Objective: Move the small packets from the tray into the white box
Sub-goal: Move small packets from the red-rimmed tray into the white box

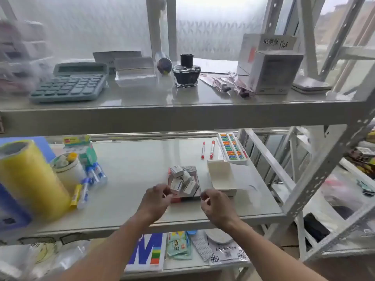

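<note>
A small shiny tray (pixel 191 169) with a red base sits on the middle shelf, holding several small white-and-grey packets (pixel 182 179) in a loose pile. Just to its right stands the open white box (pixel 222 177), its lid flap folded out to the right, with nothing visible inside. My left hand (pixel 156 199) is curled at the tray's front left corner, fingertips pinching its edge. At the front right corner my right hand (pixel 216 203) pinches the edge the same way. Neither hand holds a packet.
On the middle shelf (pixel 132 169), a yellow roll (pixel 30 179), a white cup (pixel 69 173) and glue sticks (pixel 91 179) crowd the left. Two red markers (pixel 207 149) and an abacus (pixel 233 147) lie behind the box. The upper shelf (pixel 162 116) overhangs closely.
</note>
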A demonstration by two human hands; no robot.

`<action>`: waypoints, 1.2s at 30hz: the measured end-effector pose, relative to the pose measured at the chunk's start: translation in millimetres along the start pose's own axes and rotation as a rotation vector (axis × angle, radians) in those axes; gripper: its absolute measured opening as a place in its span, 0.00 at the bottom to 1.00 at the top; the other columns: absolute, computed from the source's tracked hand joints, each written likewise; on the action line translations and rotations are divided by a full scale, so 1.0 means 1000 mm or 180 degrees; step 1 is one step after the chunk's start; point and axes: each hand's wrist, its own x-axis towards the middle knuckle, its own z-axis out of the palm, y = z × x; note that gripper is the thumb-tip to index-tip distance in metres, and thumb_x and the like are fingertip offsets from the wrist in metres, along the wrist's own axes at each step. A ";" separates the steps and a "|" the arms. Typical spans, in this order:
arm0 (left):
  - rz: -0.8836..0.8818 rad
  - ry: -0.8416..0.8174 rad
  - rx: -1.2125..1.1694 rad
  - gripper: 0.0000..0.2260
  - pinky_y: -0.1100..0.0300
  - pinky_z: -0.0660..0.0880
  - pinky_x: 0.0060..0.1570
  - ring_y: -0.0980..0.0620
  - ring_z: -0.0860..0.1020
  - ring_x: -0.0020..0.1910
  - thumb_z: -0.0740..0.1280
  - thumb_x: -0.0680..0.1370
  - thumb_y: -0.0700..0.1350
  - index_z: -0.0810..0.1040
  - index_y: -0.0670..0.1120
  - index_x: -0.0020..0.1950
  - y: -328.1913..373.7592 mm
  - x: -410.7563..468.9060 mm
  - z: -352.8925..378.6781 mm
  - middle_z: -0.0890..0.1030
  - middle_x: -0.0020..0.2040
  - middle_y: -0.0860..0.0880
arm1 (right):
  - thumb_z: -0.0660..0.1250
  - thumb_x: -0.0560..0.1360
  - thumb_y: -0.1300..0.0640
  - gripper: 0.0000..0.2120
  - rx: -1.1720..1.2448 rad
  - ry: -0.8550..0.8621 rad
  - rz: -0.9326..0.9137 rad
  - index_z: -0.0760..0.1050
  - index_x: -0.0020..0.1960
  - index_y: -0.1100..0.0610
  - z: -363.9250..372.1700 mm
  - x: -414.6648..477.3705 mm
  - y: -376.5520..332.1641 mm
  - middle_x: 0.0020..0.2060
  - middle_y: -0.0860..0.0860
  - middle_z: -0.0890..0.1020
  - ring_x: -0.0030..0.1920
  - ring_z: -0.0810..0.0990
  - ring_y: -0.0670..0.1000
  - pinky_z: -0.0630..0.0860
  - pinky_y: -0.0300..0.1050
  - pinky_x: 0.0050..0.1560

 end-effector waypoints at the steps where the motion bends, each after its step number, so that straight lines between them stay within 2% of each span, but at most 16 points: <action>1: 0.0010 0.0071 0.0004 0.02 0.55 0.75 0.46 0.50 0.80 0.42 0.69 0.75 0.45 0.80 0.48 0.44 -0.001 0.018 0.000 0.83 0.43 0.50 | 0.68 0.75 0.60 0.04 -0.0023 0.0039 -0.0024 0.81 0.49 0.56 0.004 0.013 -0.001 0.47 0.52 0.84 0.42 0.82 0.52 0.80 0.51 0.47; 5: -0.0132 -0.0011 0.0305 0.08 0.55 0.71 0.55 0.44 0.77 0.54 0.69 0.75 0.45 0.78 0.45 0.54 0.005 0.070 0.000 0.79 0.54 0.45 | 0.68 0.76 0.59 0.14 -0.0322 -0.0152 -0.0002 0.77 0.62 0.57 0.010 0.047 -0.012 0.57 0.54 0.77 0.50 0.81 0.56 0.78 0.50 0.55; 8: -0.0180 -0.0137 0.0428 0.12 0.54 0.70 0.57 0.43 0.74 0.59 0.69 0.75 0.44 0.75 0.45 0.57 0.000 0.093 0.012 0.78 0.58 0.44 | 0.71 0.75 0.59 0.18 -0.0448 -0.0307 0.0076 0.74 0.64 0.55 0.019 0.062 -0.010 0.59 0.53 0.75 0.53 0.80 0.56 0.78 0.50 0.58; 13: -0.0286 -0.0126 0.0415 0.12 0.54 0.70 0.55 0.44 0.72 0.59 0.70 0.75 0.44 0.73 0.45 0.56 -0.002 0.110 0.030 0.76 0.57 0.44 | 0.72 0.75 0.56 0.20 -0.0641 -0.0459 0.0064 0.72 0.65 0.54 0.032 0.073 -0.003 0.59 0.53 0.73 0.53 0.79 0.56 0.77 0.49 0.57; 18: -0.0328 -0.0041 0.0431 0.09 0.53 0.71 0.55 0.44 0.73 0.56 0.70 0.75 0.44 0.71 0.47 0.51 -0.006 0.122 0.035 0.76 0.55 0.44 | 0.72 0.74 0.56 0.18 -0.0584 -0.0373 0.0039 0.73 0.62 0.53 0.038 0.080 0.004 0.57 0.53 0.73 0.51 0.79 0.56 0.76 0.48 0.54; 22: -0.0338 -0.0069 0.0485 0.08 0.53 0.70 0.55 0.42 0.73 0.57 0.69 0.75 0.42 0.72 0.46 0.51 -0.007 0.125 0.038 0.76 0.54 0.44 | 0.73 0.71 0.56 0.18 -0.0468 -0.0210 -0.0070 0.74 0.59 0.56 0.035 0.079 0.002 0.54 0.54 0.76 0.48 0.79 0.56 0.74 0.44 0.48; 25: -0.0180 0.0120 0.0305 0.08 0.53 0.71 0.52 0.45 0.74 0.53 0.71 0.75 0.46 0.73 0.47 0.49 0.003 0.122 0.036 0.76 0.51 0.46 | 0.75 0.69 0.57 0.17 -0.0234 -0.0026 -0.0213 0.76 0.56 0.58 0.014 0.077 0.008 0.51 0.54 0.79 0.44 0.79 0.53 0.76 0.41 0.43; 27: 0.0061 0.0240 0.0099 0.08 0.54 0.71 0.51 0.45 0.74 0.52 0.72 0.75 0.45 0.73 0.47 0.48 0.022 0.120 0.036 0.76 0.50 0.47 | 0.77 0.68 0.59 0.17 -0.0063 0.0185 -0.0196 0.77 0.55 0.58 -0.012 0.079 0.022 0.49 0.53 0.80 0.42 0.79 0.50 0.75 0.34 0.38; 29: 0.0326 0.0197 -0.0018 0.09 0.52 0.72 0.52 0.45 0.74 0.53 0.72 0.74 0.44 0.73 0.48 0.49 0.049 0.117 0.041 0.78 0.51 0.47 | 0.78 0.68 0.61 0.19 -0.0007 0.0376 -0.0007 0.77 0.55 0.58 -0.042 0.083 0.043 0.50 0.54 0.81 0.43 0.79 0.49 0.72 0.29 0.35; 31: 0.0492 0.0057 -0.0021 0.11 0.50 0.72 0.54 0.47 0.72 0.52 0.73 0.74 0.45 0.73 0.49 0.51 0.078 0.114 0.054 0.78 0.52 0.48 | 0.79 0.68 0.62 0.20 -0.0115 0.0400 0.0228 0.76 0.56 0.59 -0.066 0.089 0.067 0.53 0.57 0.83 0.46 0.82 0.53 0.73 0.29 0.36; 33: 0.0521 -0.0077 0.0112 0.13 0.50 0.71 0.56 0.48 0.69 0.51 0.73 0.74 0.46 0.71 0.50 0.54 0.103 0.113 0.070 0.77 0.53 0.47 | 0.78 0.69 0.62 0.20 -0.0326 0.0241 0.0352 0.76 0.57 0.59 -0.079 0.094 0.086 0.56 0.59 0.83 0.50 0.84 0.56 0.72 0.29 0.36; 36: 0.0435 -0.0307 0.0534 0.16 0.49 0.67 0.57 0.46 0.70 0.54 0.73 0.74 0.47 0.70 0.51 0.57 0.122 0.115 0.093 0.78 0.57 0.45 | 0.77 0.70 0.64 0.20 -0.0530 -0.0101 0.0207 0.75 0.59 0.60 -0.080 0.103 0.098 0.57 0.58 0.82 0.53 0.83 0.56 0.73 0.30 0.38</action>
